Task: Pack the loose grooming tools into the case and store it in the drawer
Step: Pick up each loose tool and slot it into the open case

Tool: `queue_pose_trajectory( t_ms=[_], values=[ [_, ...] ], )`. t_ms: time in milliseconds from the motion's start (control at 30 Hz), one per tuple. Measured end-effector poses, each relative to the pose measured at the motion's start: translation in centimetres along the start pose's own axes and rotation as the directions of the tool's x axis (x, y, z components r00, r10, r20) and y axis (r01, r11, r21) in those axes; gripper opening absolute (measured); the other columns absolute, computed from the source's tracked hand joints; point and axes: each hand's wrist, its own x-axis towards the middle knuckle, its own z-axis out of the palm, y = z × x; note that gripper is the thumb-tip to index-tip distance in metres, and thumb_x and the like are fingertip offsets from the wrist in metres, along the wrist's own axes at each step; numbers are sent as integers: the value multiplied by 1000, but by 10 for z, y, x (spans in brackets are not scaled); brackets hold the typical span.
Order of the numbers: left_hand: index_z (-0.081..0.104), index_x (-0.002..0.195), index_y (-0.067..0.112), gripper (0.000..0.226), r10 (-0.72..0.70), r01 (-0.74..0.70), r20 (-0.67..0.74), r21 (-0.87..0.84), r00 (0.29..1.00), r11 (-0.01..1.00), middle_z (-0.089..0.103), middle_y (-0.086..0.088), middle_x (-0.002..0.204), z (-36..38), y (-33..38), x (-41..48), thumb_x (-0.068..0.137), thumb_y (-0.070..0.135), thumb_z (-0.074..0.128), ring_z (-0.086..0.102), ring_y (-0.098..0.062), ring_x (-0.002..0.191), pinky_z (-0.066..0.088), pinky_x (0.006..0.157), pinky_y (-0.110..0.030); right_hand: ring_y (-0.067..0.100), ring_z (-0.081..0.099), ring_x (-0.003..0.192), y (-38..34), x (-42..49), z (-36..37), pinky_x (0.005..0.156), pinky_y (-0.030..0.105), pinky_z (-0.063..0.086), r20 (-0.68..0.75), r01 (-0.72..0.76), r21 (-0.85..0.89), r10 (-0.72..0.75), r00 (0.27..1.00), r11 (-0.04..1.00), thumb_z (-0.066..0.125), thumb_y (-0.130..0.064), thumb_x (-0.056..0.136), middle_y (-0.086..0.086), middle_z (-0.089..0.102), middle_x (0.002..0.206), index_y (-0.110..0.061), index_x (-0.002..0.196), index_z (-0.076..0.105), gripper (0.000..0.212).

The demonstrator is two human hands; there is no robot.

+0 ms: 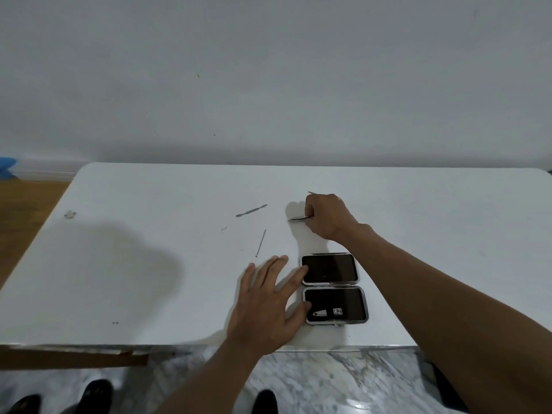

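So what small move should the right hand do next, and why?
Probably lift the tool and bring it to the open case. The right hand pinches it, the left hand touches the case's edge, and the case holds only a clipper. A flat tool and a thin probe lie loose on the table.

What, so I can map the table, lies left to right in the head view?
In order: small white scrap, flat metal tool, open case. Overlapping, omitted: thin pick, left hand, right hand.
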Motion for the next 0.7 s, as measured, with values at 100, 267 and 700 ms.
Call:
queue_pose_trajectory(
  t_ms=[100, 267, 700],
  values=[
    [33, 147, 41, 58, 3, -3, -16, 9, 1000, 1000, 38, 0, 152, 1, 0, 0, 93, 61, 36, 27, -19, 143, 20, 116, -49, 24, 53, 77, 3, -12, 4, 66, 26, 38, -32, -38, 93, 41, 999, 995, 54, 3, 77, 11, 66, 78, -13, 75, 57, 17],
    [34, 147, 40, 58, 4, -3, -32, 14, 999, 1000, 38, -1, 153, 1, 1, -1, 93, 61, 36, 28, -19, 143, 23, 115, -52, 25, 63, 87, 11, -37, 8, 75, 30, 50, -64, -35, 198, 48, 997, 980, 58, -1, 78, 8, 72, 91, -13, 94, 65, 21],
    [35, 146, 41, 57, 28, -24, -79, 53, 997, 998, 40, -1, 150, 7, -3, -1, 93, 62, 34, 34, -20, 139, 23, 116, -50, 12, 66, 77, 36, -114, 3, 71, 15, 46, -286, -85, 525, 270, 919, 847, 72, -17, 76, -1, 72, 81, -16, 87, 75, 12]
  ],
)
